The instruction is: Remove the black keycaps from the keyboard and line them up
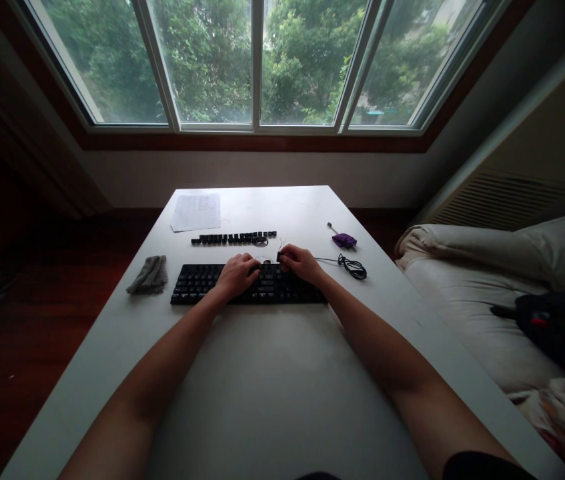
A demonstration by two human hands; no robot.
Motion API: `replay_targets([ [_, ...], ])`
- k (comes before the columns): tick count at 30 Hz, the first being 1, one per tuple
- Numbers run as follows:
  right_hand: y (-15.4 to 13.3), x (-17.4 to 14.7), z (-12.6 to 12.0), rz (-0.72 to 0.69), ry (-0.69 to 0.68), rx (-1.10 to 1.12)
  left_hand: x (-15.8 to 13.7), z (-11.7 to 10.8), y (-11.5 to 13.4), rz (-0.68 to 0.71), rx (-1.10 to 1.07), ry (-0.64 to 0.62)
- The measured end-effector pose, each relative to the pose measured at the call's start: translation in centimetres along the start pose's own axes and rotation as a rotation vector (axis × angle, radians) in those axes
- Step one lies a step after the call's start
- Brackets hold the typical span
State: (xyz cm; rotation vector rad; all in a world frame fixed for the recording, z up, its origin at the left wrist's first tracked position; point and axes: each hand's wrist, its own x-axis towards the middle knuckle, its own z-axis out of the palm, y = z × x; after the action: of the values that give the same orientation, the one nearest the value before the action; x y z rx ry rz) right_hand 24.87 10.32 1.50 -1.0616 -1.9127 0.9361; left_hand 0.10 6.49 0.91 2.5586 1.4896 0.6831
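Note:
A black keyboard (195,283) lies lengthwise across the white table, some of its upper keys hidden by my hands. Over its middle, my left hand (237,275) rests palm down with fingers stretched across the keys, holding nothing I can see. My right hand (303,263) is above the keyboard's upper right part, thumb and fingers pinched on a small black keycap (279,256). Thin wires stick up beside those fingertips; what they belong to is unclear. Behind the keyboard, loose black keycaps (232,238) stand in rows, with a dark ring at their right end.
A grey cloth (149,275) lies left of the keyboard. Printed paper (196,212) is at the table's far left. To the right are a coiled black cable (353,268) and a purple item with a small brush (344,240). A bed (462,287) borders the right side.

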Motion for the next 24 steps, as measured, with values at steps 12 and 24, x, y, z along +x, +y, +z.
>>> replay_targets([
  [12,-1.4,-0.9,-0.6,-0.242,-0.118,-0.303,-0.1,-0.1,-0.1,0.019,0.005,0.009],
  [24,0.8,-0.4,-0.4,-0.029,-0.034,0.015,-0.1,-0.1,-0.2,0.021,-0.003,0.008],
])
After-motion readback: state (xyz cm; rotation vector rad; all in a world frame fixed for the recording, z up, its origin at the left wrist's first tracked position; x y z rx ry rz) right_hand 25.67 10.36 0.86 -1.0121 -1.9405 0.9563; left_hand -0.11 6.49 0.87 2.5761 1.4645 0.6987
